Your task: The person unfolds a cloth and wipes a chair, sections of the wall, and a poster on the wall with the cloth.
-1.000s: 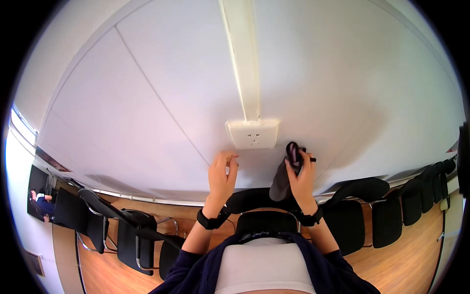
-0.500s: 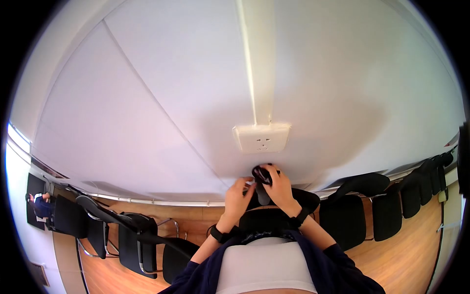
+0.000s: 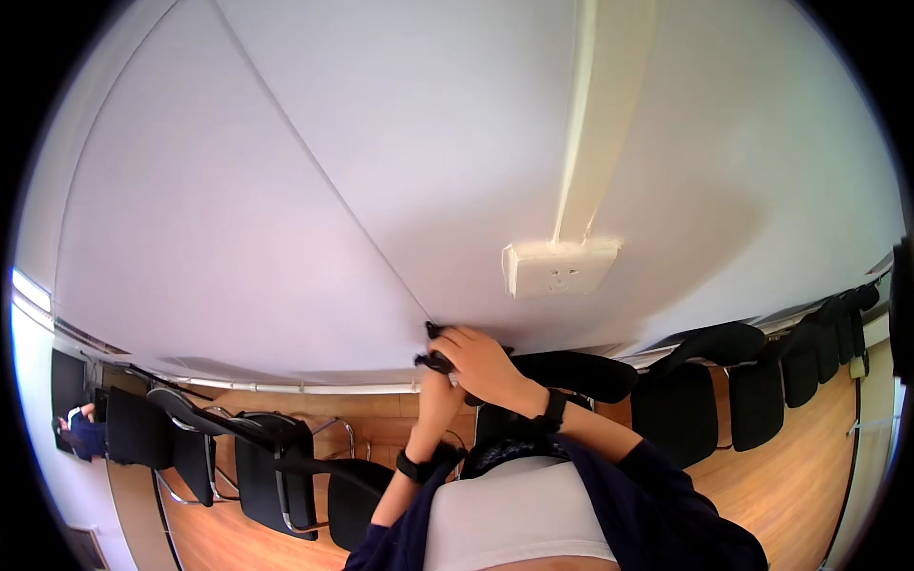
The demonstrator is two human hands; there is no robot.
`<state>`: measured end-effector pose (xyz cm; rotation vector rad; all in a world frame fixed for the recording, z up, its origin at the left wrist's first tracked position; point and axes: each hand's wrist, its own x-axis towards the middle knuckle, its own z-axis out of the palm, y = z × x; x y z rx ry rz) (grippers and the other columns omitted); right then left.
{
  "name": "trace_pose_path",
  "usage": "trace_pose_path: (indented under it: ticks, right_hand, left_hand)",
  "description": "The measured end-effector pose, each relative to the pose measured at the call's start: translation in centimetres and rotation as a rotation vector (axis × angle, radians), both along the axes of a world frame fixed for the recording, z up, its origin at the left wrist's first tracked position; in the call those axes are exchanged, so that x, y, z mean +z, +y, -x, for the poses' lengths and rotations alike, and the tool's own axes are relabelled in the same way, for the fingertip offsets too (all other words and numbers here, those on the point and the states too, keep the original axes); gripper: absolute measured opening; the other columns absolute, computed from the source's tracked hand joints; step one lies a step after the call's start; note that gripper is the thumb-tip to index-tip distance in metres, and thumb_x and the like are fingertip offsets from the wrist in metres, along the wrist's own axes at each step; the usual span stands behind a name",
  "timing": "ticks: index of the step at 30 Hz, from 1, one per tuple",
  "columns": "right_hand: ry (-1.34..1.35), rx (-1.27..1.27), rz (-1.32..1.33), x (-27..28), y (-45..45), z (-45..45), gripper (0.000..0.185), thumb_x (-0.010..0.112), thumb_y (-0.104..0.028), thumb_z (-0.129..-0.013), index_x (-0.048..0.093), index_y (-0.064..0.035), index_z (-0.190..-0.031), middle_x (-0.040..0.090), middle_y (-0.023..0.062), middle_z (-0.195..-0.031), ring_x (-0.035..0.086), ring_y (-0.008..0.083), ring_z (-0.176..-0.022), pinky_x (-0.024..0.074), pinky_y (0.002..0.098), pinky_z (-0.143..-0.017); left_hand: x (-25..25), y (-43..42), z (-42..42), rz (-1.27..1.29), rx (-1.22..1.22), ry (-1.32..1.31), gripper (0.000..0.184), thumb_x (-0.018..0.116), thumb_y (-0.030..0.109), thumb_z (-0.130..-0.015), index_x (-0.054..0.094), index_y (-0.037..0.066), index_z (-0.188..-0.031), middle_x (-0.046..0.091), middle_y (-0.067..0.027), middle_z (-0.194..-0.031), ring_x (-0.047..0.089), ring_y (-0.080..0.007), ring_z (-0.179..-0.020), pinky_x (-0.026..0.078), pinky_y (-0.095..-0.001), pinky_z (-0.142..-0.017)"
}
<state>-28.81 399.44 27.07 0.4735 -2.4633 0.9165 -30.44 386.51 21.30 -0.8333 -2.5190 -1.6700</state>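
My right hand has its fingers wrapped round a dark cloth item, of which only black ends stick out at the left of the fingers. Just below, my left hand touches the same item, its fingers mostly hidden behind my right hand. Both hands are together in front of the lower white wall. A white socket plate is fixed on the wall, up and to the right of them.
A pale cable duct runs up the wall from the socket. Black chairs line the wall on both sides, over a wooden floor. A person sits at the far left.
Both hands have come together and moved left with the dark item, which is now mostly covered by my right hand. The socket has shifted right in view.
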Motion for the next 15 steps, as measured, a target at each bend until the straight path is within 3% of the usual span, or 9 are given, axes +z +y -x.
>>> trace_pose_path:
  ticks: [2,4,7,8,11,15]
  right_hand:
    - [-0.304,0.064,-0.018,-1.8,1.8,-1.3,0.037,0.060,-0.003,-0.072,0.060,-0.0108,-0.108,0.060,0.0080,-0.100,0.058,0.0285,-0.094,0.0476,0.0390,-0.081]
    - [-0.203,0.064,-0.083,-0.5,3.1,-2.5,0.034,0.059,-0.006,-0.074,0.059,-0.0101,-0.108,0.059,0.0071,-0.100,0.058,0.0274,-0.091,0.0481,0.0383,-0.078]
    - [0.048,-0.126,-0.031,3.3,4.4,-4.2,0.037,0.062,-0.008,-0.072,0.061,-0.0106,-0.109,0.058,0.0053,-0.096,0.058,0.0257,-0.085,0.0490,0.0365,-0.073]
    - [0.088,-0.233,-0.020,4.7,4.6,-4.4,0.037,0.063,-0.008,-0.071,0.062,-0.0110,-0.108,0.058,0.0053,-0.095,0.058,0.0258,-0.084,0.0489,0.0365,-0.073]
    - [0.221,-0.388,-0.066,5.4,4.6,-3.6,0.040,0.067,-0.010,-0.066,0.065,-0.0113,-0.107,0.058,0.0044,-0.091,0.057,0.0242,-0.080,0.0480,0.0345,-0.068]
    - [0.308,-0.451,-0.115,3.5,6.1,-3.7,0.041,0.067,-0.008,-0.061,0.066,-0.0107,-0.102,0.058,0.0040,-0.090,0.057,0.0244,-0.078,0.0476,0.0347,-0.065]
  left_hand:
    - [-1.2,-0.4,-1.3,0.053,-0.094,-0.057,0.021,0.062,0.008,-0.081,0.057,-0.001,-0.099,0.062,-0.0212,-0.082,0.060,-0.0389,-0.075,0.046,-0.0421,-0.062]
    - [-0.6,-0.4,-2.0,0.095,-0.228,-0.140,0.023,0.062,0.008,-0.081,0.055,-0.001,-0.101,0.061,-0.0202,-0.079,0.060,-0.0388,-0.071,0.046,-0.0420,-0.060]
    - [3.0,1.5,-1.8,0.067,-0.097,0.130,0.025,0.063,0.008,-0.081,0.053,-0.001,-0.102,0.061,-0.0198,-0.077,0.060,-0.0381,-0.068,0.046,-0.0407,-0.059]
    - [4.0,2.5,-1.7,-0.062,-0.080,-0.004,0.026,0.065,0.008,-0.080,0.052,0.000,-0.101,0.061,-0.0203,-0.079,0.059,-0.0391,-0.068,0.046,-0.0405,-0.059]
    - [6.4,6.0,-1.3,-0.207,-0.001,0.126,0.027,0.063,0.004,-0.080,0.053,-0.001,-0.104,0.062,-0.0212,-0.079,0.061,-0.0417,-0.072,0.047,-0.0404,-0.059]
    - [2.4,7.8,-0.9,-0.219,-0.156,0.052,0.031,0.064,0.001,-0.075,0.058,-0.003,-0.105,0.063,-0.0238,-0.083,0.061,-0.0458,-0.079,0.049,-0.0437,-0.066]
